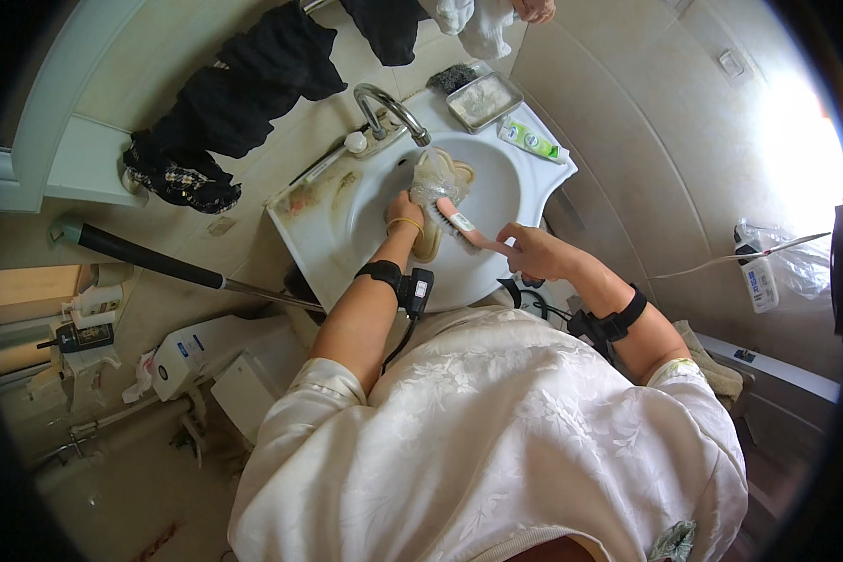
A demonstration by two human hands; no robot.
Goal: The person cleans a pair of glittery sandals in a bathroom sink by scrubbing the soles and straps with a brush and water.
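Observation:
My left hand [405, 209] grips a beige slipper [428, 241] with a glittery, translucent strap over the white washbasin [495, 186]. A second sole of the same colour shows partly behind it; I cannot tell how the two lie together. The handle of a pink scrubbing brush [460, 219] is in my right hand [539, 251]. Its dark and pale bristles lie against or close beside the slipper. Above the strap, a thin stream of water falls from the curved chrome faucet [393, 105]. The fingers of my left hand are partly hidden by the slipper.
On the basin's back rim are a metal soap dish [485, 102], a dark scouring pad [452, 78] and a green-and-white tube [532, 140]. Dark clothes [253, 77] and white socks [485, 31] hang above. A black-gripped pole [147, 256] leans at the left, near a toilet [253, 383].

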